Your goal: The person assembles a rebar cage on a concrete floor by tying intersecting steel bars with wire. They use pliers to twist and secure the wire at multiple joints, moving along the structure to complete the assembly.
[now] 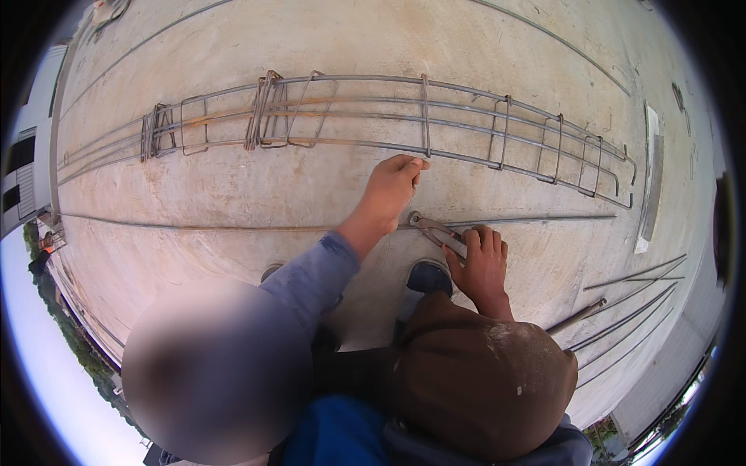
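A long rebar cage (466,123) of ribbed bars and rectangular stirrups lies across the concrete floor. My left hand (391,189) is closed in a pinch just below the cage's near bar, at the foot of one stirrup (425,116). Whatever sits between those fingertips is too small to make out. Wrapped in my right hand (483,268) are steel pincers (437,227), their round jaws pointing up and left. The jaws lie over a single loose bar (256,228) that runs along the floor between me and the cage.
Bunched stirrups (264,110) stand around the cage's left part. Several loose rods (629,318) lie at the lower right, near a pale flat strip (651,182). My shoe (428,276) is close below the pincers. Another long bar (559,40) lies beyond the cage.
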A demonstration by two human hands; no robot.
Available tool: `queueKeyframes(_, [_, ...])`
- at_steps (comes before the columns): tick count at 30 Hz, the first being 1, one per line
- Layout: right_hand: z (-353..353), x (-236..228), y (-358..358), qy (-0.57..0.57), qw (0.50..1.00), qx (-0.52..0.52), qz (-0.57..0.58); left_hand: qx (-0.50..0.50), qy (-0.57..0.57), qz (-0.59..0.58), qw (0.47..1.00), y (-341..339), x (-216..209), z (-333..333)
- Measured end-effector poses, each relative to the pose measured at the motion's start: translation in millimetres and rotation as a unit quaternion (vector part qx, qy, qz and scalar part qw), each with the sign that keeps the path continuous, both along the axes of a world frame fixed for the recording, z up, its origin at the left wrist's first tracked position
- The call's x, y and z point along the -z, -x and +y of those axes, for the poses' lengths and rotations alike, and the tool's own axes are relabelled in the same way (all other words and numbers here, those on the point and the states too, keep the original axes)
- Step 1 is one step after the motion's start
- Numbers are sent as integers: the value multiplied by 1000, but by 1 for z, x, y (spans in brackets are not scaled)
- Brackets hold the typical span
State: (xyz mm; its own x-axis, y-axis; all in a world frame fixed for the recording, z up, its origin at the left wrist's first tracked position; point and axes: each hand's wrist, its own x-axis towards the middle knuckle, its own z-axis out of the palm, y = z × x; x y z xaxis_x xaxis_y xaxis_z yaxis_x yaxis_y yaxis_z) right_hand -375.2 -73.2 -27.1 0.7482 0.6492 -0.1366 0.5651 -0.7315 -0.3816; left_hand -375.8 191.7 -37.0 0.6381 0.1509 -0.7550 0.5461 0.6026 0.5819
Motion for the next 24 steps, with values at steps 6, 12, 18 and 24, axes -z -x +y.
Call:
queueKeyframes(6, [-39,31,11,41,996,-77,-4,8,-89,-16,996,1,5,-4])
queueKeyframes(12, [-31,7,14,-88,973,104,185,14,-141,-17,990,6,-7,-17])
queueKeyframes(18, [24,-33,-23,5,971,134,200,11,-248,-35,968,16,-6,-27])
queueKeyframes(24, [41,-44,-20,11,976,125,176,-21,-225,-34,973,19,-10,-40])
